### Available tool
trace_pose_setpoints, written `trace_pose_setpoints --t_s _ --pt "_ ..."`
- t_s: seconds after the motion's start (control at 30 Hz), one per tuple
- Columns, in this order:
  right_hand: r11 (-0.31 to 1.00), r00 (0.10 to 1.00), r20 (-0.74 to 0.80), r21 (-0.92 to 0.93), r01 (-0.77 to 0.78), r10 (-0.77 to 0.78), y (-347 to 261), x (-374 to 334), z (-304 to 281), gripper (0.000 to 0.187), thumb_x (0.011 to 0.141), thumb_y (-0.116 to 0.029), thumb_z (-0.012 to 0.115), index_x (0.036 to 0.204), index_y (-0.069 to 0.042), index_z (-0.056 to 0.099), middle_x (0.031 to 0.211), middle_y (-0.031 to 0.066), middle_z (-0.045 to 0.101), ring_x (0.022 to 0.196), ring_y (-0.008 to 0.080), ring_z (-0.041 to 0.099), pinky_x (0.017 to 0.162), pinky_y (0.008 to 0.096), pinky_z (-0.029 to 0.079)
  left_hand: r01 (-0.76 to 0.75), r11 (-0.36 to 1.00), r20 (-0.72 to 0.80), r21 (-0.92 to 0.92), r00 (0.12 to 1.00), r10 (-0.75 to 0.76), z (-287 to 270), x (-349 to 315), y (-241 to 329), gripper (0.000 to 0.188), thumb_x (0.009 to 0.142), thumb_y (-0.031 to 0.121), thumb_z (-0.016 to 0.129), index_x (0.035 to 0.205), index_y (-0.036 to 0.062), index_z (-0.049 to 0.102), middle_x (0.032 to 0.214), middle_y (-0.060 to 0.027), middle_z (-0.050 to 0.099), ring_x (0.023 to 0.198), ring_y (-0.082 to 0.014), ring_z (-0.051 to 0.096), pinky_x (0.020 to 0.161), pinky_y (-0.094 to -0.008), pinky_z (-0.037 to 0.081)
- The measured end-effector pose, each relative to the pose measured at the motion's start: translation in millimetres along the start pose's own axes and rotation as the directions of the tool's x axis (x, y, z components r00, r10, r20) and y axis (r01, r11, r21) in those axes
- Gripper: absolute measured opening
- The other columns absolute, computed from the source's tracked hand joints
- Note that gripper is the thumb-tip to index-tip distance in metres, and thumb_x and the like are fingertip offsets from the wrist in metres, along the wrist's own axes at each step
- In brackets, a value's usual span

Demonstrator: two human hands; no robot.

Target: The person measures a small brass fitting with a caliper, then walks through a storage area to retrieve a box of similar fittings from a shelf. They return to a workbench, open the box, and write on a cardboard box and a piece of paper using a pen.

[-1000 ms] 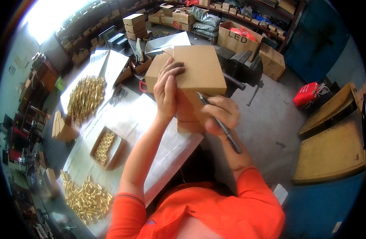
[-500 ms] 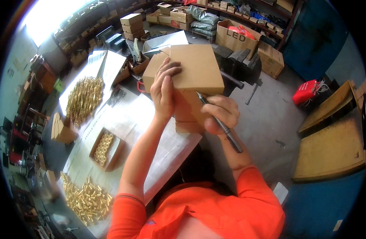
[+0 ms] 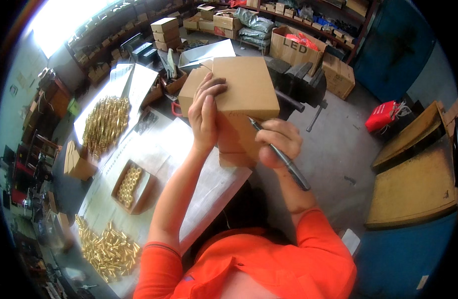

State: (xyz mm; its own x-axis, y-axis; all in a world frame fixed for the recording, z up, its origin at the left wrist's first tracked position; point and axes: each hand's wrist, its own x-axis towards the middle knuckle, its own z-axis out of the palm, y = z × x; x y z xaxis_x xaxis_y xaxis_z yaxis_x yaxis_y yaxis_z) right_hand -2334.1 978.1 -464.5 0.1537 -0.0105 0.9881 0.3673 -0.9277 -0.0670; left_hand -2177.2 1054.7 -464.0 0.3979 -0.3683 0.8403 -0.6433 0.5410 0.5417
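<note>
A closed cardboard box (image 3: 251, 84) sits on top of other brown boxes (image 3: 234, 154) at the near edge of the table. Around its left edge my left hand (image 3: 205, 114) is closed, fingers pressed on the top and side. A dark marker pen (image 3: 294, 173) is gripped in my right hand (image 3: 281, 142). The pen's tip is at the box's near side, just right of some faint handwriting. Left of my left forearm is an open small box (image 3: 145, 199) holding rows of brass rings (image 3: 128, 184).
Loose brass tubes (image 3: 109, 251) lie heaped on the table's near left, and longer brass pieces (image 3: 107, 122) on white paper farther back. Behind the box stands a dark bench vise (image 3: 301, 82). Yellow-brown padded panels (image 3: 413, 187) and a red bag (image 3: 386, 115) are at the right.
My right hand and the pen have shifted slightly right along the box's side. Slightly more handwriting shows there. My left hand has stayed in place.
</note>
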Motion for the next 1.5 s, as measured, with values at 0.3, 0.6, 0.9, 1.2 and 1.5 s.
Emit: trace_pose_setpoints --t_s 0.3,0.6,0.9,1.2,1.5 --pt "1.0 0.997 -0.073 0.0 -0.03 0.03 2 -4 0 0.044 0.085 -0.043 0.051 0.065 -0.004 0.058 0.06 0.0071 0.054 0.051 0.0204 0.057 0.045 0.0265 0.044 -0.013 1.0 -0.006 0.003 1.0 0.013 0 0 -1 0.038 0.089 0.02 0.031 0.093 -0.0037 0.061 0.107 -0.0172 0.058 0.119 -0.0342 0.042 0.101 -0.0402 0.028" --pt "0.98 0.984 0.053 0.102 -0.172 0.167 -4 2 -10 0.049 0.085 -0.045 0.05 0.061 -0.003 0.057 0.057 0.0065 0.053 0.046 0.0183 0.053 0.042 0.0254 0.04 0.001 1.0 -0.01 0.019 1.0 0.0 -1 -1 0 0.039 0.089 0.021 0.032 0.093 -0.0029 0.062 0.108 -0.0164 0.059 0.119 -0.034 0.042 0.101 -0.0399 0.028" --pt "0.996 0.996 0.008 0.018 -0.09 0.09 -1 -6 -7 0.046 0.084 -0.045 0.052 0.067 -0.003 0.059 0.063 0.0086 0.054 0.05 0.0208 0.056 0.044 0.0265 0.044 -0.002 1.0 -0.007 0.014 1.0 0.002 1 0 0 0.038 0.089 0.021 0.032 0.093 -0.0031 0.061 0.108 -0.0163 0.059 0.12 -0.0335 0.042 0.101 -0.0397 0.028" --pt "0.999 0.999 0.033 -0.049 0.019 -0.017 1 -9 -4 0.04 0.083 -0.04 0.053 0.068 -0.003 0.058 0.063 0.009 0.053 0.051 0.0225 0.057 0.045 0.0289 0.045 -0.007 1.0 -0.012 -0.003 1.0 0.007 1 -1 -1 0.037 0.089 0.02 0.033 0.093 -0.0035 0.061 0.107 -0.0163 0.059 0.119 -0.034 0.042 0.101 -0.0394 0.028" --pt "0.999 1.0 0.003 -0.034 0.02 -0.019 2 -8 -6 0.04 0.085 -0.04 0.051 0.068 -0.004 0.058 0.063 0.0087 0.053 0.051 0.023 0.056 0.045 0.0287 0.044 -0.02 1.0 -0.014 -0.015 1.0 0.019 1 -1 -3 0.036 0.089 0.018 0.033 0.092 -0.003 0.061 0.107 -0.0161 0.059 0.119 -0.034 0.042 0.101 -0.0395 0.028"
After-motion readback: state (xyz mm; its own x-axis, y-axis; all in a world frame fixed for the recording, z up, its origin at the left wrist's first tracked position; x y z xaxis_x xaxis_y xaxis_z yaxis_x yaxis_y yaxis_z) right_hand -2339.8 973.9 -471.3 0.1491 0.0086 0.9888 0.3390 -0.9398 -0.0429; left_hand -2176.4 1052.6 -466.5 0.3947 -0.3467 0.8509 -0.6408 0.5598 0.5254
